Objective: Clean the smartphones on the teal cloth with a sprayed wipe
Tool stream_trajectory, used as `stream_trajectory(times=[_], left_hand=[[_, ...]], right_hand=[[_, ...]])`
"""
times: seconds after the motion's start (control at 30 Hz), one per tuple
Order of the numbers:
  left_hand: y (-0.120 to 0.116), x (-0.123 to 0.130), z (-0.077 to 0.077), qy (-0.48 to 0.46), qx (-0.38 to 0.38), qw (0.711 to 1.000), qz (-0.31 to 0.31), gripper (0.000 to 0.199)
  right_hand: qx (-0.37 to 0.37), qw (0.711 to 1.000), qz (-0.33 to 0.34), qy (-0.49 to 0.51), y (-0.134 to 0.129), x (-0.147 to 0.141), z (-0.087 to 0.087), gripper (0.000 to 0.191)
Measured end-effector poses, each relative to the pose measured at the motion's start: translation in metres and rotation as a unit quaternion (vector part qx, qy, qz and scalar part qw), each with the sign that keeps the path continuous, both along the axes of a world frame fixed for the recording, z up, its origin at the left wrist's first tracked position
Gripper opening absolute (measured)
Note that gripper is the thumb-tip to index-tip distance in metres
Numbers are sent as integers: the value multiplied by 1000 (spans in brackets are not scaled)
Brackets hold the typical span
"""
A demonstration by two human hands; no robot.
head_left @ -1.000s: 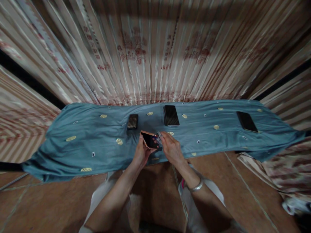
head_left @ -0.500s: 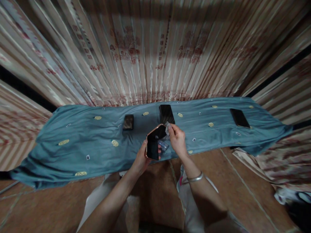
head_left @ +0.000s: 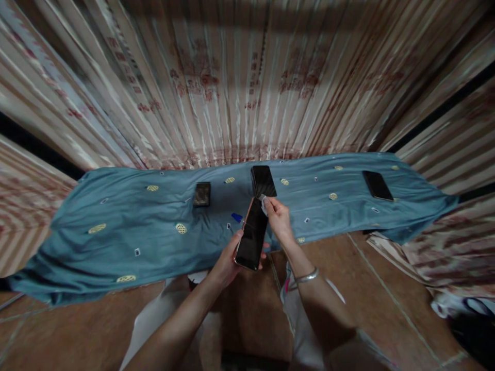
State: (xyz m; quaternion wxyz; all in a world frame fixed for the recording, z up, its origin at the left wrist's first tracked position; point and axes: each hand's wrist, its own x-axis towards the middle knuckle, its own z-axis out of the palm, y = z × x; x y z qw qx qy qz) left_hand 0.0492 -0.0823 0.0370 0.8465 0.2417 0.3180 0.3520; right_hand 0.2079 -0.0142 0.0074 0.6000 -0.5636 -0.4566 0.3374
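Observation:
My left hand (head_left: pixel 228 262) is wrapped round the lower part of a smartphone (head_left: pixel 251 239) with a dark screen and a gold-pink edge, held tilted above the cloth. My right hand (head_left: pixel 280 220) pinches a small whitish wipe (head_left: pixel 264 205) against the phone's top right corner. Close to the phone's left edge shows a small blue piece (head_left: pixel 236 217), whose kind I cannot make out. Just beyond the phone's top end lies a black, flat, glossy rectangular object (head_left: pixel 263 179).
A teal cloth with yellow pineapple prints (head_left: pixel 154 216) covers the long surface. On it are a small dark box (head_left: pixel 202 194) at left and another dark phone-like slab (head_left: pixel 378 185) at far right. Patterned curtains (head_left: pixel 232 93) hang behind; tiled floor (head_left: pixel 386 288) lies below.
The phone has turned to point more directly away from me, its screen facing up. The clear-blue item seen at its right is now hidden there; a blue piece shows at its left.

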Motion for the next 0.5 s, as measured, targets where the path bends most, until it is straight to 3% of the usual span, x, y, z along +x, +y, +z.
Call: stream_trajectory(times=[0.27,0.37,0.5], left_hand=[[5,-6,-1,-14,-9,1000,0,49],[6,-6,-2,-6,-6,1000,13,49],[4,-4,-3,-10,-39,999,16,51]], right_hand=[[6,975,36,217,5,-2,-3,34],[18,983,38,181,4,-2,2,39],[47,998,27,36,-6,-7,12,45]])
